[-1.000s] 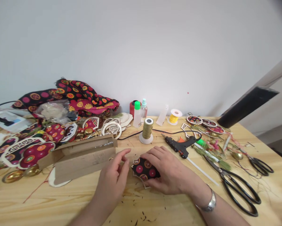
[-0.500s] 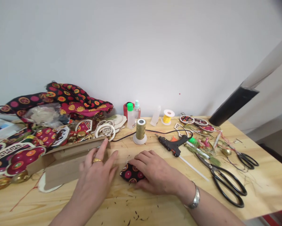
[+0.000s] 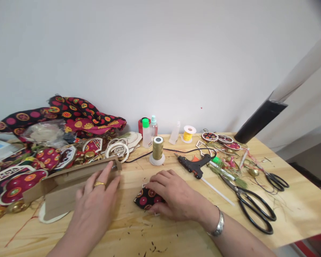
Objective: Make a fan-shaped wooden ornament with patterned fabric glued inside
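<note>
My right hand (image 3: 173, 194) lies palm down over a small piece covered in black cloth with red and orange dots (image 3: 144, 198) on the wooden table (image 3: 296, 210); its fingers curl over the piece and press it flat. My left hand (image 3: 96, 200), with a gold ring, stretches open over the edge of a flattened brown cardboard box (image 3: 69, 185) to the left of the piece. A silver bracelet sits on my right wrist.
A gold thread spool (image 3: 157, 150), small bottles (image 3: 146, 134), a yellow spool (image 3: 188, 134), a black glue gun (image 3: 195, 165) and two black scissors (image 3: 254, 205) lie behind and to the right. Patterned cloth (image 3: 69, 114) and several ornaments (image 3: 21, 175) crowd the left.
My left hand has moved left, away from the cloth-covered piece, and spread over the cardboard box. My right hand has stayed on the piece. The view has shifted right.
</note>
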The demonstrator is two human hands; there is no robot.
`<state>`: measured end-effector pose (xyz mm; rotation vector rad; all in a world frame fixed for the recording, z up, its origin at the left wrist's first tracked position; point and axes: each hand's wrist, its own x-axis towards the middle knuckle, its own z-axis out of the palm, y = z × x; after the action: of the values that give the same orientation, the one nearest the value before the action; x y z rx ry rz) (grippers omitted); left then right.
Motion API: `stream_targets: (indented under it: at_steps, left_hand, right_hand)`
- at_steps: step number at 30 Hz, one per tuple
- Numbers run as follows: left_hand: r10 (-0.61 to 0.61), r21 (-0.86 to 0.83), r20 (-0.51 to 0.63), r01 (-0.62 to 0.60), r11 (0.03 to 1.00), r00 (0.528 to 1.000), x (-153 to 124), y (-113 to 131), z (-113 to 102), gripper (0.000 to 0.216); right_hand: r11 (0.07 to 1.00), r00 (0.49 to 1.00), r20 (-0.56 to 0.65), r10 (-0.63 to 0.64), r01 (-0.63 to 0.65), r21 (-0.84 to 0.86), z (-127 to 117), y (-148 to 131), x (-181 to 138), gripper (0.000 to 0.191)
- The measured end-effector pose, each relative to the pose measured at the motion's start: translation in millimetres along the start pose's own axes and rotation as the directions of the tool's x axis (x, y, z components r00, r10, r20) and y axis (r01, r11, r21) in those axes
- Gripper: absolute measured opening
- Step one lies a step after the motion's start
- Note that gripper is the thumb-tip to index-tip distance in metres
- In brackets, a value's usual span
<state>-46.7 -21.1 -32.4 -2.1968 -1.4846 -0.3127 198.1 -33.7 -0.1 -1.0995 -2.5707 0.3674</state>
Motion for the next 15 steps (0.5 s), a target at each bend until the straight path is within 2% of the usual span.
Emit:
stream_targets:
  at_steps: [3,5,7,9,10,13,15]
  left_hand:
    - [0.020,-0.121,-0.084,-0.030,0.992,0.996,4.4,7.5,-6.9,0.026]
    - [0.047,-0.280,-0.167,-0.093,0.955,0.985,7.9,17.6,-15.2,0.024]
    - [0.053,-0.467,-0.226,-0.156,0.871,0.973,9.2,29.8,-22.4,0.026]
    - [0.018,-0.610,-0.269,-0.184,0.771,0.963,7.6,41.0,-24.8,0.037]
    - [-0.016,-0.658,-0.290,-0.187,0.730,0.957,5.9,45.4,-23.7,0.044]
    - [-0.011,-0.732,-0.334,-0.252,0.634,0.942,0.5,52.1,-14.4,0.056]
    - [0.011,-0.755,-0.336,-0.276,0.594,0.942,-2.0,52.8,-8.4,0.057]
  right_hand:
    - [0.994,0.967,-0.240,0.087,-0.100,-0.042,-18.9,2.7,-1.9,0.020]
    - [0.969,0.903,-0.383,0.193,-0.236,-0.068,-42.8,14.3,-3.6,0.019]
    - [0.885,0.835,-0.417,0.359,-0.446,-0.132,-72.2,35.6,-5.2,0.022]
    - [0.671,0.717,-0.326,0.616,-0.695,-0.259,-100.0,64.3,-5.8,0.026]
    - [0.615,0.676,-0.291,0.677,-0.737,-0.281,-111.0,79.7,-5.5,0.026]
    - [0.555,0.616,-0.106,0.780,-0.760,-0.339,-126.7,121.1,-2.4,0.012]
    - [0.544,0.587,0.009,0.810,-0.745,-0.386,-124.8,140.5,1.2,0.013]
